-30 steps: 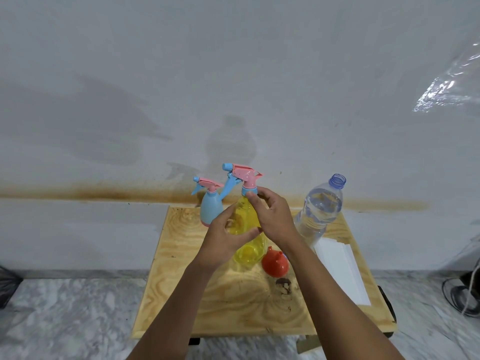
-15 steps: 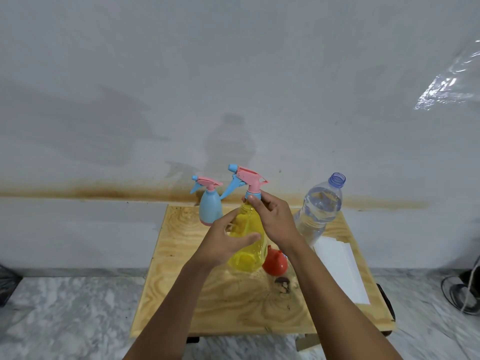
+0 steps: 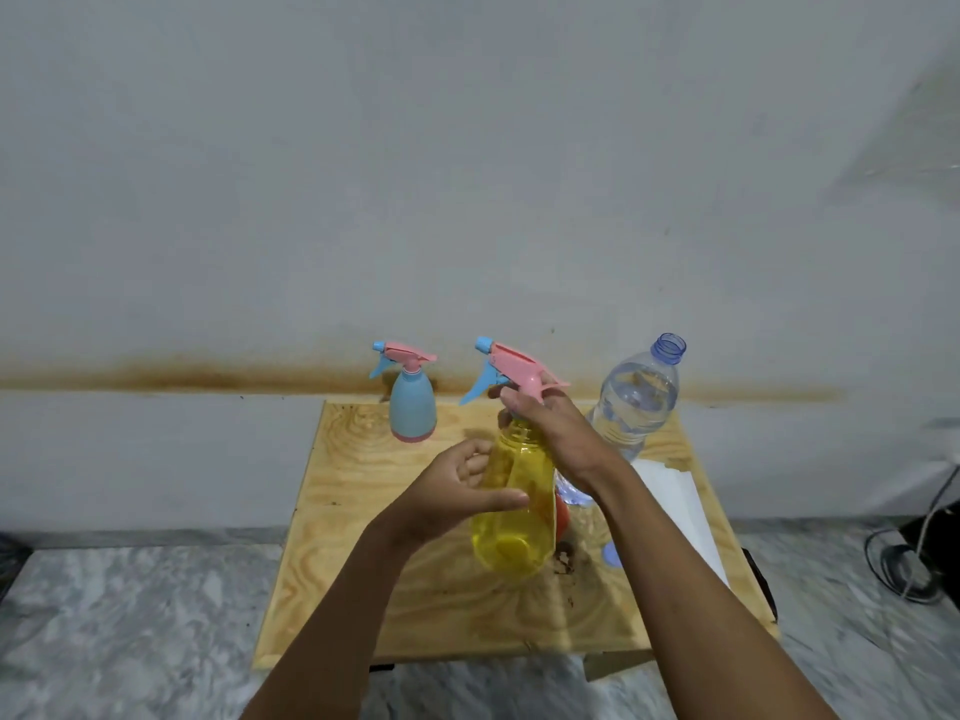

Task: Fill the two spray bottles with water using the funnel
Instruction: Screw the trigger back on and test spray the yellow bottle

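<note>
A yellow spray bottle is held up over the middle of the wooden table. My left hand grips its body from the left. My right hand grips the neck just under the pink and blue trigger head. A small blue spray bottle stands upright at the table's back left. An open water bottle, nearly full, stands at the back right. Only a sliver of the orange funnel shows behind the yellow bottle.
White paper sheets lie along the table's right side. A blue bottle cap lies beside my right forearm. The wall runs directly behind the table. Cables lie on the marble floor at the right.
The yellow bottle has been lifted nearer to me and now hides most of the funnel. My right hand has shifted up the neck, just under the trigger head.
</note>
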The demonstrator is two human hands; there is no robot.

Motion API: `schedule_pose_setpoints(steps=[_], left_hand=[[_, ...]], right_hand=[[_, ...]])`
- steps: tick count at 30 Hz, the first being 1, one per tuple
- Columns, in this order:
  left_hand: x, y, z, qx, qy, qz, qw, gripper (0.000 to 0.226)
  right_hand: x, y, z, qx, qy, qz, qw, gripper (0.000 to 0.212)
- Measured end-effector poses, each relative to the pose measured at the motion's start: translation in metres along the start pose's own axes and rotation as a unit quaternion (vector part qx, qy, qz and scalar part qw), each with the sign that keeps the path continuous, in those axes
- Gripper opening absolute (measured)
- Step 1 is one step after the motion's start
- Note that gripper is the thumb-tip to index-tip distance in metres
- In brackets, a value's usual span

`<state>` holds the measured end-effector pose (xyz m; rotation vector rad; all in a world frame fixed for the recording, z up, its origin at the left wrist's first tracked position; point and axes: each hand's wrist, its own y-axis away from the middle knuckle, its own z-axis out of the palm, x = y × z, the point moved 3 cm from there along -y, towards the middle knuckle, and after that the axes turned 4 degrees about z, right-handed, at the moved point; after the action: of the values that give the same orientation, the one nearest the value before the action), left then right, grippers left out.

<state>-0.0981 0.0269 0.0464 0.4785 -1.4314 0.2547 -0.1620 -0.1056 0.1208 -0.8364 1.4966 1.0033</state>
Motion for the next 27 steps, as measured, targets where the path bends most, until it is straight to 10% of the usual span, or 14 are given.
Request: schedule_pose_setpoints(steps=[8,15,27], left_hand=[[-0.023,-0.001,-0.003,-0.026,0.061,-0.041,0.997,0.070],[-0.100,-0.012,-0.045,0.214,-0.297,-0.115,0.923,0.086],[-0.154,-0.013,-0.044,0.071,-0.516,-0.243,0.818,0.097]], right_hand=[[0.012,0.009,-0.007,0.046,-0.003,0.035,0.998,0.032],[0.051,0.020,-0.016,0.133,0.081,0.154,0.976,0.037],[0.110,0.026,-0.012,0.121,0.145,0.303,0.934,0.037]])
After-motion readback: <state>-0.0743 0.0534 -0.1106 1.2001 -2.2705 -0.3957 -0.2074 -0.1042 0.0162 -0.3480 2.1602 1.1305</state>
